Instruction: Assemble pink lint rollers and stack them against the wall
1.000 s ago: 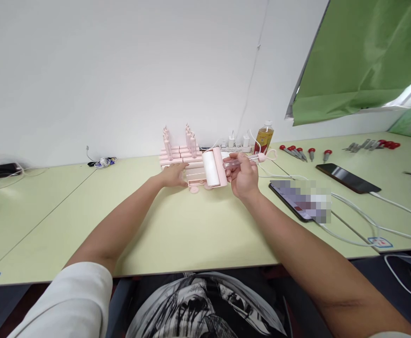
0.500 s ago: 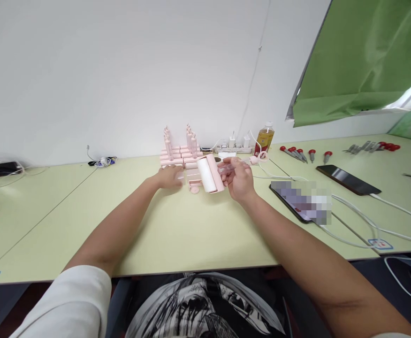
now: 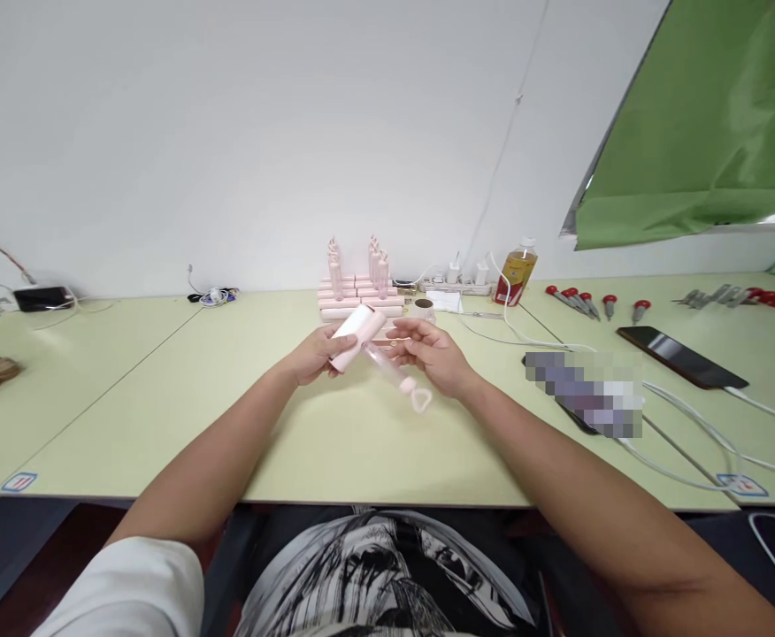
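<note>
Left hand (image 3: 317, 355), thumb across roller (image 3: 364, 330)

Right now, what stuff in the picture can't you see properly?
All in the head view:
- Left hand: some fingers are hidden behind the pink roller.
- Right hand: I can't tell if it touches the clear handle, which looks blurry.
- Nearer phone: blocky squares hide its screen.
- Drink bottle: the label's writing is too small to read.

A loose white sleeve (image 3: 139, 584) ends well behind the left hand (image 3: 311, 356); down and right of it, black-and-white printed cloth (image 3: 387, 575).
</note>
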A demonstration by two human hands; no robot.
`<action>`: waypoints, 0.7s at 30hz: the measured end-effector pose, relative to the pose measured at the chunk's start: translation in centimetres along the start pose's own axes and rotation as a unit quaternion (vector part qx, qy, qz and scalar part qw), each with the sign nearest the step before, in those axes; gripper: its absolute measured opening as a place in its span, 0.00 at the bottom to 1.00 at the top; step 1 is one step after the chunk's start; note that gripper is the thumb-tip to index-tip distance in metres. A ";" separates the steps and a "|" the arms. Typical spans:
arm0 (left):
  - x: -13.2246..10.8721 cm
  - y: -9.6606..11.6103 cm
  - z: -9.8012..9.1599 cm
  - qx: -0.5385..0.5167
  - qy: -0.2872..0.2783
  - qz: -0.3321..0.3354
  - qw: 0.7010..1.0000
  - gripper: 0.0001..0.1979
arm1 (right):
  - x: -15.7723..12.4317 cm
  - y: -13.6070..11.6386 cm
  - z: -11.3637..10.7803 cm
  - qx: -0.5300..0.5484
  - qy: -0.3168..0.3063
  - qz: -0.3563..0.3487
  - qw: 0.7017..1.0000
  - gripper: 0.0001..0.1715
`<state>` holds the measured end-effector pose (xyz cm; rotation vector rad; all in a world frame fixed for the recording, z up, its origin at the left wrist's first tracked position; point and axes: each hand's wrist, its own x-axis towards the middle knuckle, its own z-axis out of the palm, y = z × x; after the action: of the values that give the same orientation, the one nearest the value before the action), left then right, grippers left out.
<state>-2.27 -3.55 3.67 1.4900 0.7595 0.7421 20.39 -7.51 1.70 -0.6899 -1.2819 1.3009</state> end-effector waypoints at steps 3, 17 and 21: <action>0.0 0.0 -1.1 0.079 -0.067 -0.038 0.994 0.26 | 0.4 0.4 -0.4 -0.023 0.025 0.028 0.999 0.22; 0.2 -1.0 0.1 0.189 -0.095 -0.030 0.977 0.23 | 0.5 1.2 -0.1 -0.094 -0.029 0.127 0.987 0.20; 0.1 -0.5 0.2 0.179 -0.099 -0.014 0.979 0.22 | 0.4 0.8 0.3 -0.075 -0.033 0.128 0.988 0.22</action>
<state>-2.06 -3.62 3.19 1.8434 0.7875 0.4391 19.83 -7.05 1.16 -0.9494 -1.3893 1.4531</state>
